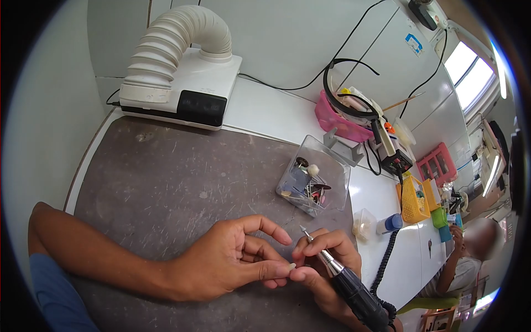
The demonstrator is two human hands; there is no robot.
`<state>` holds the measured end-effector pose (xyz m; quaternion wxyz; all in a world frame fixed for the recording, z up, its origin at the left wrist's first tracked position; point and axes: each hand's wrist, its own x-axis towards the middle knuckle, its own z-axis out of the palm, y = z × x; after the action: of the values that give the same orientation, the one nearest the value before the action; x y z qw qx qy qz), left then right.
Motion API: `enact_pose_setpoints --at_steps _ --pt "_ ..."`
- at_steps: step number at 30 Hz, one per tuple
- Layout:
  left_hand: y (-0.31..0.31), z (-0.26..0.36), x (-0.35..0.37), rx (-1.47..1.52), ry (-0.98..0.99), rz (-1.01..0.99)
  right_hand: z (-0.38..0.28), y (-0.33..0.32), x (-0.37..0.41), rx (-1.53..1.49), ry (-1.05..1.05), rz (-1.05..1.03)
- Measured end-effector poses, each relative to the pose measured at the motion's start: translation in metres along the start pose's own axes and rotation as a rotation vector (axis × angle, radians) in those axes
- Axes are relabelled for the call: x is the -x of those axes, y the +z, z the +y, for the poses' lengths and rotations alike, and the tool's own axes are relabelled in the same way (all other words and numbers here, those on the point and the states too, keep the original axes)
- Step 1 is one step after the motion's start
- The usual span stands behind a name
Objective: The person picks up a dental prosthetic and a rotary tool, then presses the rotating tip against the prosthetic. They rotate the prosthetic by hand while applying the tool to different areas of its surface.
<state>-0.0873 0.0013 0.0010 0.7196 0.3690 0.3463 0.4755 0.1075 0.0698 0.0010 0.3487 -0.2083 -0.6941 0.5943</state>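
Handpiece [354, 288] in right hand [332, 252]: black plastic body, satin-looking; nose [330, 263] smooth, bright metal. Pale piece [292, 266] at left hand [232, 263] fingertips: too small to tell material. Mat [160, 171] under both hands: matt, scratched and scuffed. Sleeve [55, 293] up the left arm: matt blue cloth. Box [338, 185] just beyond right hand: clear glossy plastic. Bench top [271, 108] past the box: smooth white, glossy. Farther out from right hand, pink basket [332, 119]: plastic. Well beyond left hand, white hose [160, 41]: ribbed plastic; its unit [221, 72]: smooth plastic with glossy black panel [202, 108].
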Motion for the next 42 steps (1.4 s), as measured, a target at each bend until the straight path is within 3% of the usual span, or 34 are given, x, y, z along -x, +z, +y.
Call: enact_pose_setpoints --at_steps 5,9,11,12,13,15,17,19,20,23,37,42 --pt "0.0 -0.001 0.001 -0.03 -0.022 -0.02 0.001 -0.005 -0.001 0.04 0.026 -0.114" --pt "0.002 -0.006 0.001 -0.027 0.051 -0.023 -0.008 -0.002 0.002 -0.044 0.163 -0.029" --pt "0.002 -0.005 0.001 -0.029 0.045 -0.003 -0.008 -0.007 0.007 0.106 0.062 0.093" --pt "0.001 -0.005 0.001 -0.03 0.048 -0.006 -0.007 -0.02 0.004 0.246 -0.101 -0.027" --pt "0.0 -0.005 0.001 -0.029 0.051 -0.008 -0.008 -0.028 0.004 0.242 -0.102 -0.034" --pt "-0.002 -0.004 0.0 -0.038 0.049 0.002 -0.009 -0.036 0.003 0.626 -0.389 -0.136" --pt "-0.003 -0.003 -0.001 -0.047 0.043 0.002 -0.009 -0.026 0.005 0.624 -0.397 -0.108" --pt "-0.003 -0.001 0.0 -0.075 0.008 0.02 -0.004 -0.013 0.006 0.376 -0.453 0.04" --pt "-0.004 -0.001 -0.001 -0.075 0.006 0.021 -0.003 -0.014 0.008 0.335 -0.439 0.017" --pt "-0.004 -0.002 -0.002 -0.07 -0.001 0.019 -0.007 -0.015 0.001 0.496 -0.529 -0.099" --pt "-0.003 -0.002 -0.001 -0.015 -0.003 0.004 -0.003 -0.006 0.001 0.422 -0.495 -0.046" --pt "-0.004 -0.003 -0.001 -0.028 -0.01 0.008 -0.007 -0.004 0.001 0.526 -0.489 -0.085"
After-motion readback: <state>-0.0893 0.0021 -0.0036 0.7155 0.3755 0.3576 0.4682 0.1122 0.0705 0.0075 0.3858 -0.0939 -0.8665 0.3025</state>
